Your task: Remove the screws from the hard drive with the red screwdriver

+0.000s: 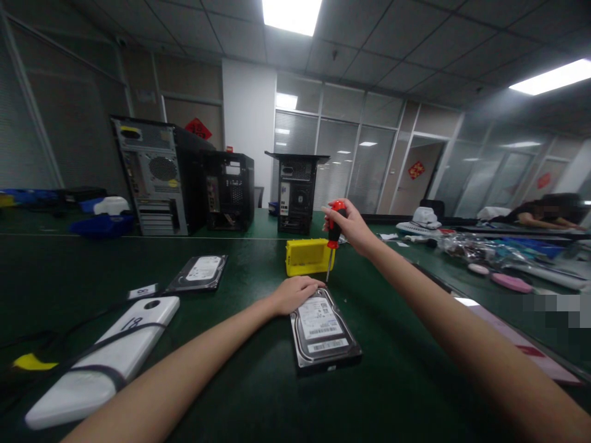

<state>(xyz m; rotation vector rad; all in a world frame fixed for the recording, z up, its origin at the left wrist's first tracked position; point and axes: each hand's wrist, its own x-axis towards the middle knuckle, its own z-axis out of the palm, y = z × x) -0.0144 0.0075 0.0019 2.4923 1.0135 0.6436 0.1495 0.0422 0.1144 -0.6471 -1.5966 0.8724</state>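
A silver hard drive [325, 332] with a white label lies on the green table in front of me. My left hand [295, 295] is closed over its far left corner, fingers along the far edge. In my right hand [348, 224] is a screwdriver [333, 237] with a red and black handle, held upright with the fingers wrapped round the grip. Its tip points down close to the drive's far end; whether it touches a screw I cannot tell. A yellow plastic box [307, 257] stands just behind the drive.
Another hard drive [201, 272] lies to the left, near a white power bank [111, 357] with a black cable. Several computer cases [298, 194] stand at the back. Bagged parts [475, 246] and a pink disc [511, 282] are on the right. A person [547, 212] leans over a far table.
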